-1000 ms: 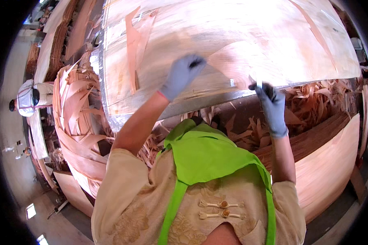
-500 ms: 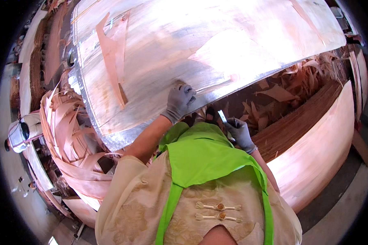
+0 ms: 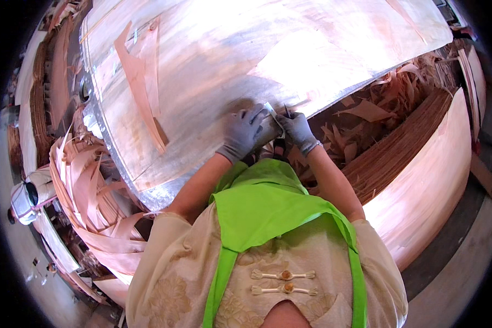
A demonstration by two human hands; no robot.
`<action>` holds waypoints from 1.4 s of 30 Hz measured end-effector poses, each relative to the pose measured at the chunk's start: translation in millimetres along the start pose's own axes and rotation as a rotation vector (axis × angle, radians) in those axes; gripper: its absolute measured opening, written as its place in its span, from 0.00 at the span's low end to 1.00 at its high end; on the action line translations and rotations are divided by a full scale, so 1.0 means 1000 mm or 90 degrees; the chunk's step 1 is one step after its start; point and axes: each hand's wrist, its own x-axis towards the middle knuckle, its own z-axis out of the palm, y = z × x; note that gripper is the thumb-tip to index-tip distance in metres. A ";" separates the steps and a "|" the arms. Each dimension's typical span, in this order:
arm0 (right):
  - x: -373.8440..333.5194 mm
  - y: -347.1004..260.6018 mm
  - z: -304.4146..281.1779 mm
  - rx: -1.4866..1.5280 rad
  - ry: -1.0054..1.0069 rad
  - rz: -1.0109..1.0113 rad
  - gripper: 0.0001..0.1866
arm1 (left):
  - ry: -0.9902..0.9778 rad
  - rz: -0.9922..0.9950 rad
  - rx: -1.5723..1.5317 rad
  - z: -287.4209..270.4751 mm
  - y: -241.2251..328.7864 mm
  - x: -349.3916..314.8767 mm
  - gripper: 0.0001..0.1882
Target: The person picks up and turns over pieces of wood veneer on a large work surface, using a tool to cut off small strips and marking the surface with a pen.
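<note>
My left hand (image 3: 242, 134), in a grey glove, lies at the near edge of a large pale wood veneer sheet (image 3: 202, 71). Its fingers are bent together, with the tips against a narrow pale strip (image 3: 272, 113); whether they pinch it is hard to make out. My right hand (image 3: 296, 130), also gloved, is closed on the strip's other side, right beside the left. A small dark pointed piece (image 3: 287, 111) sticks up from the right fingers; its kind is unclear.
Torn veneer pieces (image 3: 134, 82) lie on the sheet's left part. A metal-like edge (image 3: 158, 195) borders the tabletop. Veneer scraps (image 3: 366, 109) fill the gap on the right, beside a thick veneer stack (image 3: 415, 186). A bundle of veneer ribbons (image 3: 85, 191) stands left; another person (image 3: 30, 197) is beyond it.
My right hand has moved up and left with the pale strip, from beside the apron to my left hand at the sheet's edge. The left fingers have shifted slightly toward it.
</note>
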 end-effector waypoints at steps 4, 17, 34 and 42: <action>-0.001 -0.003 0.002 0.011 0.021 0.024 0.09 | -0.118 0.105 0.132 0.006 0.003 0.007 0.24; -0.065 0.035 0.029 0.088 0.042 -0.024 0.06 | -0.183 0.047 0.039 -0.002 0.007 0.013 0.27; 0.040 -0.085 0.050 -0.133 0.102 0.083 0.22 | -0.143 0.050 0.194 -0.003 -0.077 0.068 0.24; 0.005 -0.065 0.059 0.028 0.054 0.047 0.08 | -0.162 -0.006 0.085 -0.020 -0.073 0.082 0.24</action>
